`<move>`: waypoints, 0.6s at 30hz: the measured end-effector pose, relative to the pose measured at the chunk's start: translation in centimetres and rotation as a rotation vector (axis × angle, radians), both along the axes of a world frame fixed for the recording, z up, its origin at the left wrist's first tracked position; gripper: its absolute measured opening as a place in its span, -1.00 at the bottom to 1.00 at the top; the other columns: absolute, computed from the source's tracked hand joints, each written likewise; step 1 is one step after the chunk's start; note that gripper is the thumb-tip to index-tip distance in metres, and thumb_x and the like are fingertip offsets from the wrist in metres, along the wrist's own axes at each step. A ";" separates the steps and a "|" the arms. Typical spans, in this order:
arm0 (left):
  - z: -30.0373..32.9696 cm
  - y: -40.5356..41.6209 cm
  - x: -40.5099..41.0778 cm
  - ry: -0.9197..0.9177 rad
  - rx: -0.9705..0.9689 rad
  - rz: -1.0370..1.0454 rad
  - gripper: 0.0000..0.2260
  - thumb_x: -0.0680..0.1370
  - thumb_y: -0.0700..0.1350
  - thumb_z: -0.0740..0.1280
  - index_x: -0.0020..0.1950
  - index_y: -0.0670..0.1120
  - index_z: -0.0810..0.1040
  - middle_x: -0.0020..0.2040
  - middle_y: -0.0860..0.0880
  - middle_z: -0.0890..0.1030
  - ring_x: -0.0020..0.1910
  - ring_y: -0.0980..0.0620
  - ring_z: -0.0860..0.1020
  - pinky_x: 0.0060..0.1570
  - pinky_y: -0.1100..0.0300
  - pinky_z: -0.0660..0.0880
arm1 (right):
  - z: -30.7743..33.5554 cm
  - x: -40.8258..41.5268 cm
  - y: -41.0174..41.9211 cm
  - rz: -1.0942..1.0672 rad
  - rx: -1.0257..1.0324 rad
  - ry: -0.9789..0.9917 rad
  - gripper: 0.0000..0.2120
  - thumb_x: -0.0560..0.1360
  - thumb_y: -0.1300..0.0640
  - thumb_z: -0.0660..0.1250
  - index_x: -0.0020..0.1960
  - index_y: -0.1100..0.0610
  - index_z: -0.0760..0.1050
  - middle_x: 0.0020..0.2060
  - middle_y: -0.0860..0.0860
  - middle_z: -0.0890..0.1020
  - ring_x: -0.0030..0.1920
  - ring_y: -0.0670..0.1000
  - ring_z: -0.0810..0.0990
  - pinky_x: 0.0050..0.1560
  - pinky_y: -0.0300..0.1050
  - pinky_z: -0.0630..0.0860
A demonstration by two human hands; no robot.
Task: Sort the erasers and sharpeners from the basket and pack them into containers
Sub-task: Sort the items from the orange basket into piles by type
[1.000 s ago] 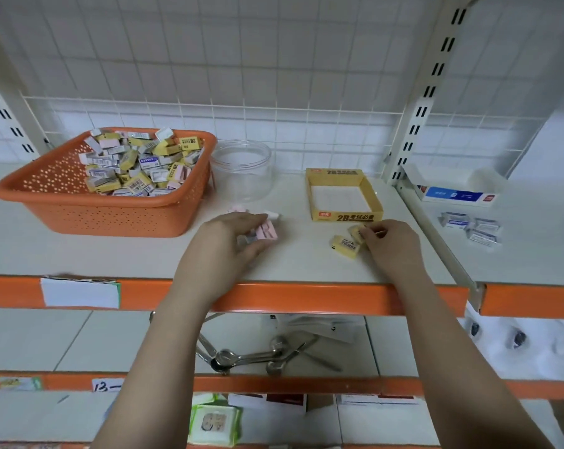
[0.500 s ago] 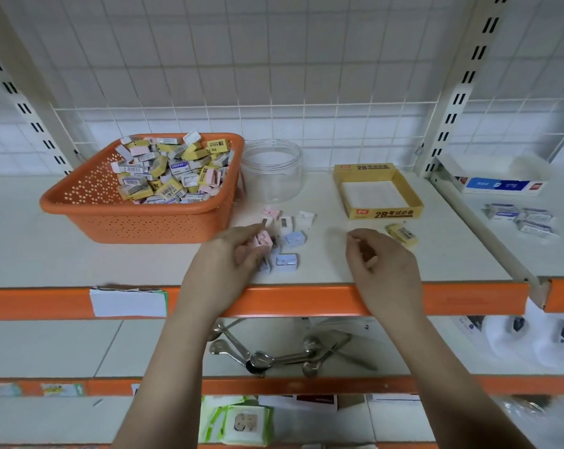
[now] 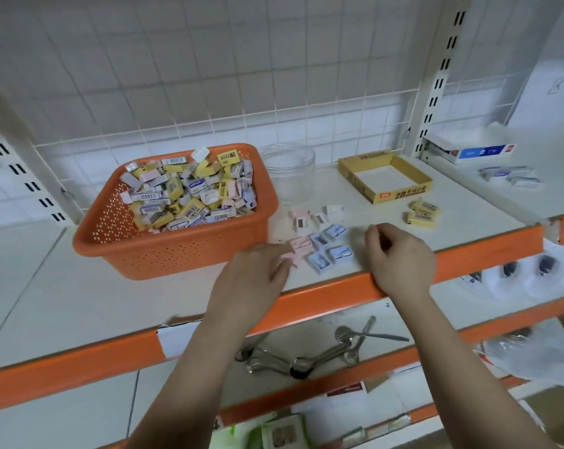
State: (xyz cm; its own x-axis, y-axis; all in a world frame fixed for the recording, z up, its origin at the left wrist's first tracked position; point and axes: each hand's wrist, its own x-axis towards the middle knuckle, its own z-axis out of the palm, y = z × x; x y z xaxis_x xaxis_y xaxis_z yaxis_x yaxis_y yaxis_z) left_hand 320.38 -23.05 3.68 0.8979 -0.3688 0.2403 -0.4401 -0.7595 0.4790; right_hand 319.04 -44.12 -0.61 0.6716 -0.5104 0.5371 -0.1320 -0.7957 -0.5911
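Observation:
An orange basket (image 3: 151, 254) on the shelf is heaped with wrapped erasers and sharpeners (image 3: 190, 189). Right of it stand a clear plastic jar (image 3: 288, 171) and an open yellow box (image 3: 400, 197). Pink, white and blue sharpeners (image 3: 321, 241) lie loose in front of the jar. Two yellow erasers (image 3: 421, 213) lie right of the box's front. My left hand (image 3: 251, 283) touches a pink sharpener (image 3: 292, 257) with its fingertips. Just right of the blue pieces, my right hand (image 3: 400, 257) hovers with fingers curled and nothing visible in it.
The shelf's orange front edge (image 3: 322, 296) runs under both hands. A white and blue box (image 3: 472, 150) and several small packets (image 3: 507, 176) sit on the neighbouring shelf at right. Metal spoons (image 3: 306, 354) lie on the shelf below.
My right hand left the yellow erasers by the box and moved left toward the sharpeners. My left hand stayed at the pink sharpener. The view has shifted left and tilted.

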 end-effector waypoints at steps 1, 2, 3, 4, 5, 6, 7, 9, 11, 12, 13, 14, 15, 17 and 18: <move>0.4 0.4 -0.2 -0.017 -0.016 -0.023 -0.74 0.59 0.02 0.21 0.26 0.15 0.51 0.18 0.16 0.56 0.05 0.20 0.50 -0.12 0.35 0.34 | 0.1 -0.1 0.0 0.002 -0.002 0.012 -0.64 0.52 -0.02 0.13 -0.25 0.13 0.59 -0.54 -0.04 0.42 -0.47 0.07 0.41 -0.47 -0.31 0.17; 1.0 0.8 -0.4 -0.039 -0.048 -0.047 -0.77 0.59 0.00 0.22 0.22 0.14 0.55 0.11 0.18 0.58 -0.02 0.25 0.50 -0.14 0.36 0.37 | 0.2 -0.1 0.0 0.006 0.001 0.032 -0.65 0.55 -0.01 0.15 -0.22 0.13 0.60 -0.52 -0.04 0.43 -0.45 0.06 0.42 -0.47 -0.29 0.19; 1.8 1.2 -0.6 -0.077 -0.083 -0.066 -0.78 0.58 -0.03 0.25 0.18 0.12 0.58 0.03 0.20 0.60 -0.10 0.28 0.50 -0.16 0.38 0.41 | 0.5 0.0 0.0 0.011 0.013 0.060 -0.68 0.57 0.00 0.17 -0.18 0.12 0.60 -0.49 -0.05 0.46 -0.42 0.06 0.43 -0.45 -0.26 0.22; 2.6 1.6 -0.6 -0.129 -0.113 -0.076 -0.80 0.57 -0.06 0.27 0.14 0.08 0.61 -0.04 0.19 0.62 -0.16 0.27 0.52 -0.17 0.38 0.45 | 0.8 0.2 0.1 0.022 0.031 0.082 -0.71 0.58 0.01 0.19 -0.14 0.11 0.61 -0.46 -0.05 0.47 -0.39 0.05 0.44 -0.45 -0.24 0.24; 3.5 2.0 -0.6 -0.184 -0.139 -0.080 -0.81 0.56 -0.09 0.29 0.12 0.05 0.62 -0.08 0.16 0.63 -0.20 0.25 0.54 -0.18 0.33 0.50 | 1.2 0.4 0.3 0.039 0.050 0.085 -0.73 0.57 0.01 0.20 -0.11 0.12 0.61 -0.46 -0.06 0.47 -0.38 0.05 0.45 -0.44 -0.21 0.25; 4.4 2.5 -0.5 -0.229 -0.163 -0.078 -0.82 0.55 -0.11 0.31 0.10 0.02 0.64 -0.11 0.14 0.64 -0.21 0.21 0.56 -0.18 0.26 0.54 | 1.6 0.8 0.5 0.059 0.067 0.067 -0.73 0.57 0.01 0.21 -0.10 0.12 0.61 -0.47 -0.07 0.46 -0.38 0.06 0.46 -0.42 -0.18 0.26; 5.3 2.9 -0.2 -0.254 -0.186 -0.071 -0.83 0.54 -0.11 0.32 0.09 0.01 0.64 -0.13 0.13 0.64 -0.21 0.19 0.57 -0.17 0.23 0.55 | 2.2 1.2 0.8 0.081 0.077 0.043 -0.73 0.57 0.02 0.21 -0.09 0.13 0.62 -0.49 -0.08 0.45 -0.39 0.06 0.46 -0.42 -0.18 0.26; 6.6 4.0 0.9 -0.267 -0.213 -0.042 -0.83 0.54 -0.12 0.32 0.07 -0.01 0.65 -0.16 0.21 0.59 -0.21 0.22 0.55 -0.13 0.27 0.52 | 3.6 2.4 1.8 0.138 0.064 0.015 -0.74 0.56 0.02 0.22 -0.09 0.13 0.62 -0.53 -0.14 0.40 -0.43 0.02 0.43 -0.43 -0.20 0.24; 7.6 5.1 2.3 -0.257 -0.213 0.004 -0.84 0.54 -0.14 0.32 0.06 -0.01 0.65 -0.19 0.27 0.54 -0.24 0.32 0.51 -0.14 0.42 0.44 | 5.4 3.8 3.1 0.218 0.033 -0.005 -0.76 0.56 0.02 0.22 -0.09 0.11 0.61 -0.54 -0.16 0.38 -0.42 0.03 0.45 -0.40 -0.18 0.26; 8.0 5.8 3.1 -0.232 -0.204 0.032 -0.83 0.54 -0.13 0.31 0.07 0.00 0.65 -0.18 0.26 0.55 -0.24 0.36 0.50 -0.17 0.47 0.39 | 6.4 4.5 3.9 0.253 0.010 -0.012 -0.77 0.56 0.03 0.22 -0.07 0.11 0.61 -0.54 -0.17 0.38 -0.39 0.04 0.46 -0.37 -0.16 0.29; 8.2 6.6 4.0 -0.200 -0.182 0.055 -0.83 0.55 -0.13 0.30 0.07 0.00 0.65 -0.15 0.22 0.58 -0.22 0.37 0.49 -0.18 0.48 0.37 | 7.4 5.3 4.7 0.291 -0.015 -0.006 -0.77 0.56 0.03 0.22 -0.05 0.10 0.61 -0.52 -0.17 0.39 -0.37 0.04 0.47 -0.34 -0.16 0.32; 8.2 7.4 4.9 -0.166 -0.147 0.073 -0.83 0.55 -0.12 0.30 0.08 -0.01 0.64 -0.12 0.17 0.59 -0.21 0.35 0.48 -0.18 0.47 0.36 | 8.5 6.0 5.5 0.342 -0.039 0.016 -0.78 0.55 0.04 0.22 -0.02 0.09 0.61 -0.50 -0.16 0.42 -0.35 0.02 0.47 -0.32 -0.15 0.34; 8.2 8.3 5.8 -0.135 -0.105 0.090 -0.83 0.55 -0.12 0.29 0.08 -0.01 0.64 -0.10 0.14 0.60 -0.21 0.33 0.49 -0.19 0.45 0.36 | 9.5 6.8 6.4 0.408 -0.060 0.056 -0.79 0.55 0.05 0.22 0.02 0.08 0.61 -0.46 -0.14 0.48 -0.33 0.01 0.49 -0.30 -0.15 0.39; 8.0 10.0 7.4 -0.090 -0.024 0.135 -0.83 0.54 -0.12 0.30 0.07 -0.01 0.64 -0.10 0.10 0.62 -0.21 0.25 0.51 -0.24 0.40 0.35 | 11.3 8.5 8.2 0.541 -0.136 0.166 -0.78 0.54 0.06 0.22 0.09 0.06 0.59 -0.30 -0.05 0.60 -0.25 0.01 0.55 -0.22 -0.13 0.49; 8.0 10.6 8.1 -0.072 0.000 0.163 -0.84 0.54 -0.11 0.30 0.06 0.00 0.64 -0.12 0.09 0.61 -0.23 0.22 0.51 -0.26 0.38 0.35 | 11.9 9.6 9.1 0.593 -0.193 0.216 -0.77 0.54 0.06 0.22 0.12 0.06 0.58 -0.22 -0.01 0.63 -0.21 0.02 0.57 -0.17 -0.11 0.52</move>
State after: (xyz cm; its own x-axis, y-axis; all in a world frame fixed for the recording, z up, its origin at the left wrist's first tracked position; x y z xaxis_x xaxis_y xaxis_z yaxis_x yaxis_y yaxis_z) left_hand 328.47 -12.40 11.71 0.9262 -0.2200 0.3063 -0.3446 -0.8236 0.4504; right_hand 328.62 -35.06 11.28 0.9122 0.0708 0.4036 0.2613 -0.8592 -0.4400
